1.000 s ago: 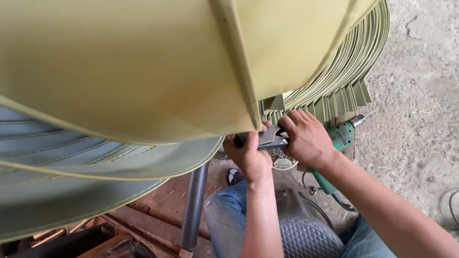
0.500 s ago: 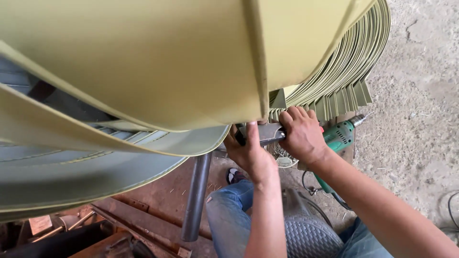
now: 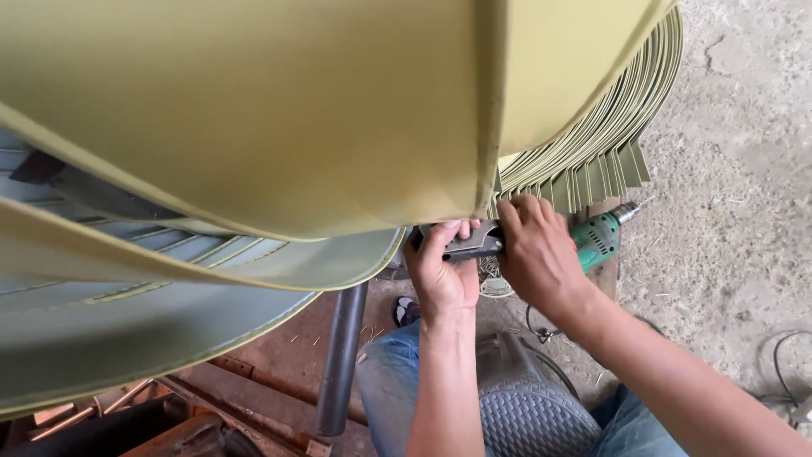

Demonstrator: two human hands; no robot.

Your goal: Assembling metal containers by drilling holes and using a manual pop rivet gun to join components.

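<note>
Your left hand (image 3: 441, 275) sits just right of the frame's centre, fingers curled around the dark metal tool (image 3: 470, 241) from below, with the thumb and fingertips wrapped over its top edge. Your right hand (image 3: 536, 254) is touching it from the right, fingers closed over the tool's other end, so both hands are clamped on the same piece. The tool lies roughly level, right under the lower edge of the big yellow-green curved sheet (image 3: 254, 110) that fills the upper half of the frame. A raised seam (image 3: 491, 101) runs down that sheet and ends just above your hands.

Behind your right hand, toward the right of the frame, a green power drill (image 3: 599, 237) lies with its bit pointing to the upper right. Above it, a stack of thin yellow-green strips (image 3: 605, 161) fans out. Lower centre, a dark metal pipe (image 3: 342, 355) stands upright, and your knees in blue jeans (image 3: 389, 389) flank a grey patterned seat (image 3: 529, 406).
</note>
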